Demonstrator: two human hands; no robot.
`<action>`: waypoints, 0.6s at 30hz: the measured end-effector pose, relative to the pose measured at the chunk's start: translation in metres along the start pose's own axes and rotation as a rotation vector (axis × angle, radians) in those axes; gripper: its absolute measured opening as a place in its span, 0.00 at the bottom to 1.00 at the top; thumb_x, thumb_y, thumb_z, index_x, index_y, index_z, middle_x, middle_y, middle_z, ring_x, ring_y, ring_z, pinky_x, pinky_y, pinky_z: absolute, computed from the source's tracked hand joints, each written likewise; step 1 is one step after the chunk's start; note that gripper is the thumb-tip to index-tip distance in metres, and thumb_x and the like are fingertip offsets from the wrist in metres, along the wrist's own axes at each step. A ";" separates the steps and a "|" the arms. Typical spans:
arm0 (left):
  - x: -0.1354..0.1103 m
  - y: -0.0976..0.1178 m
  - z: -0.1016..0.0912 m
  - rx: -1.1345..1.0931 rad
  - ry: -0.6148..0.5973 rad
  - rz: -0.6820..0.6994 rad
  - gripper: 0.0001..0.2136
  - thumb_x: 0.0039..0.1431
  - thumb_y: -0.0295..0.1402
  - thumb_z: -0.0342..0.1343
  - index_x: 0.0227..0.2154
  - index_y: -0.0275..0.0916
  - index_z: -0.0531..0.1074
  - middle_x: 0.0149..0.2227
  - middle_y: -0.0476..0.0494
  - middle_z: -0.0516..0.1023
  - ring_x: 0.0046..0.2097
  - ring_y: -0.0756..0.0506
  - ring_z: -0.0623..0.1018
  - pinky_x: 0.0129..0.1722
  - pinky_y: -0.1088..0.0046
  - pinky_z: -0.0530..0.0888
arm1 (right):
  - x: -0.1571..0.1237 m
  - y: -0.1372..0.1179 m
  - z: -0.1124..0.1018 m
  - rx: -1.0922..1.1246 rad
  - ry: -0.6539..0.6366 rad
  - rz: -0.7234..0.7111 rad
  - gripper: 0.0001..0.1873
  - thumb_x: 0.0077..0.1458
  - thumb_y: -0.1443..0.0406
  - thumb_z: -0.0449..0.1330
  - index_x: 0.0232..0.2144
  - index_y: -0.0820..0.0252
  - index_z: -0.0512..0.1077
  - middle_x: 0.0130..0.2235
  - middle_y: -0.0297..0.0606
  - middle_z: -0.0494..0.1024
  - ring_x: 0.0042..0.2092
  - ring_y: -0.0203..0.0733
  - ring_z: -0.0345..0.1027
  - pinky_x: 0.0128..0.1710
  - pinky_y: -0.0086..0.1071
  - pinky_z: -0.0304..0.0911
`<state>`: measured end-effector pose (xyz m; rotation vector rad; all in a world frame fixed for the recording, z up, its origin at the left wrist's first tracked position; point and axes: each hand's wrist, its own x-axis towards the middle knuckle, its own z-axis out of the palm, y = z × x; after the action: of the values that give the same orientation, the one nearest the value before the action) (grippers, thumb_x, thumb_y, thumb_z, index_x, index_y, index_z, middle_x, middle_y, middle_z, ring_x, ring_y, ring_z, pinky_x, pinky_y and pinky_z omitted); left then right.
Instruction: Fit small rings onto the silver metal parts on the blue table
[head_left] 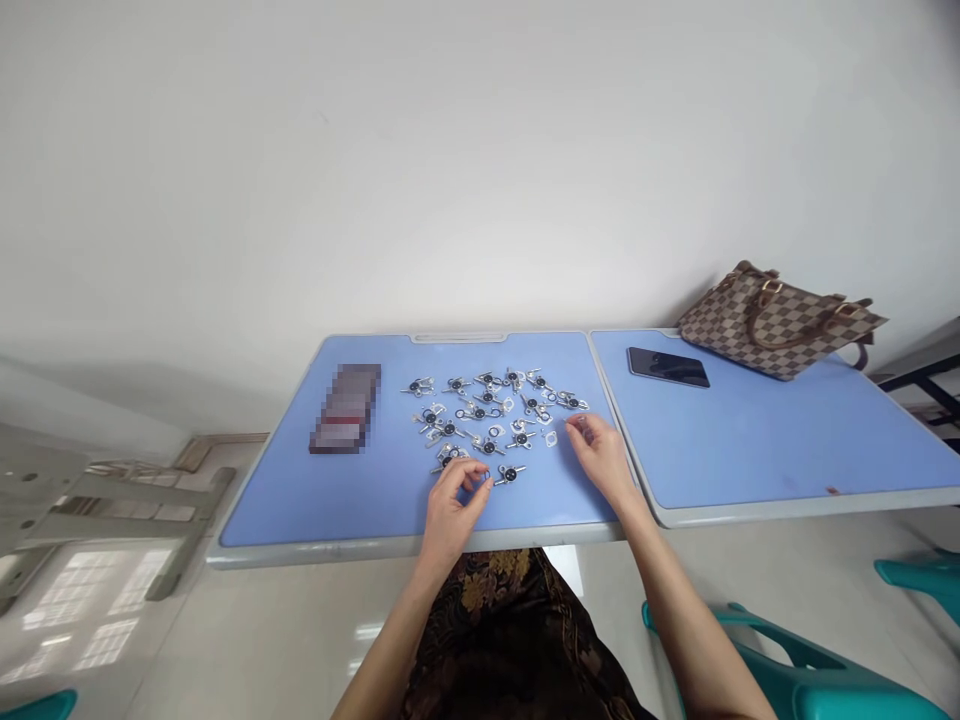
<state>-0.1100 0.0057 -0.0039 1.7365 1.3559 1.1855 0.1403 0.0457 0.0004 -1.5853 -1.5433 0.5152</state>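
The left hand (452, 508) has fingertips close together at 6 o'clock of the small metal keys (487, 415) on the blue table (285, 500); I cannot tell if it holds one. The right hand (596, 455), fingers apart, is at 4 o'clock. The keys seem light and stiff, best taken by the shank.

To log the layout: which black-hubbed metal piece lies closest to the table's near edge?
The black-hubbed metal piece just right of the left hand; it sits frontmost, nearer the table edge than every other piece.
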 end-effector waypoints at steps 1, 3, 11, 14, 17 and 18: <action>0.000 0.001 0.000 0.009 0.001 0.010 0.04 0.58 0.30 0.55 0.36 0.40 0.72 0.35 0.47 0.72 0.33 0.50 0.70 0.37 0.71 0.70 | 0.002 0.001 0.000 -0.076 -0.029 -0.042 0.11 0.59 0.60 0.54 0.35 0.60 0.73 0.34 0.39 0.76 0.34 0.41 0.69 0.36 0.33 0.61; 0.000 0.002 0.000 0.028 0.003 0.026 0.04 0.58 0.31 0.55 0.36 0.40 0.72 0.35 0.47 0.73 0.33 0.50 0.70 0.36 0.71 0.71 | 0.003 0.002 0.003 -0.207 -0.076 -0.097 0.11 0.60 0.62 0.52 0.35 0.59 0.73 0.35 0.40 0.76 0.35 0.42 0.70 0.37 0.33 0.61; 0.006 0.011 0.006 0.163 0.001 0.206 0.05 0.61 0.28 0.53 0.38 0.41 0.71 0.39 0.44 0.75 0.41 0.46 0.74 0.40 0.69 0.72 | 0.000 0.001 0.004 -0.050 0.043 0.064 0.17 0.62 0.56 0.51 0.43 0.60 0.72 0.33 0.40 0.77 0.32 0.43 0.69 0.35 0.34 0.61; 0.022 0.026 0.020 0.293 -0.116 0.315 0.08 0.62 0.28 0.52 0.43 0.42 0.70 0.40 0.44 0.76 0.44 0.45 0.74 0.45 0.65 0.71 | -0.002 0.001 -0.004 0.072 0.114 0.128 0.20 0.63 0.53 0.48 0.41 0.60 0.72 0.30 0.37 0.75 0.31 0.42 0.67 0.34 0.32 0.61; 0.040 0.038 0.042 0.496 -0.254 0.403 0.10 0.62 0.27 0.52 0.46 0.42 0.69 0.40 0.44 0.77 0.43 0.43 0.75 0.44 0.63 0.70 | -0.004 -0.001 -0.007 0.143 0.142 0.138 0.21 0.64 0.52 0.48 0.39 0.60 0.72 0.27 0.34 0.72 0.30 0.40 0.65 0.33 0.31 0.60; 0.045 0.040 0.049 0.567 -0.278 0.444 0.11 0.62 0.26 0.51 0.46 0.41 0.69 0.40 0.44 0.77 0.43 0.42 0.75 0.43 0.62 0.70 | -0.005 -0.001 -0.007 0.159 0.147 0.137 0.21 0.64 0.52 0.48 0.39 0.60 0.72 0.27 0.33 0.71 0.29 0.40 0.64 0.33 0.31 0.60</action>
<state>-0.0464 0.0400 0.0237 2.5993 1.2419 0.7563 0.1445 0.0390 0.0044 -1.5761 -1.2591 0.5696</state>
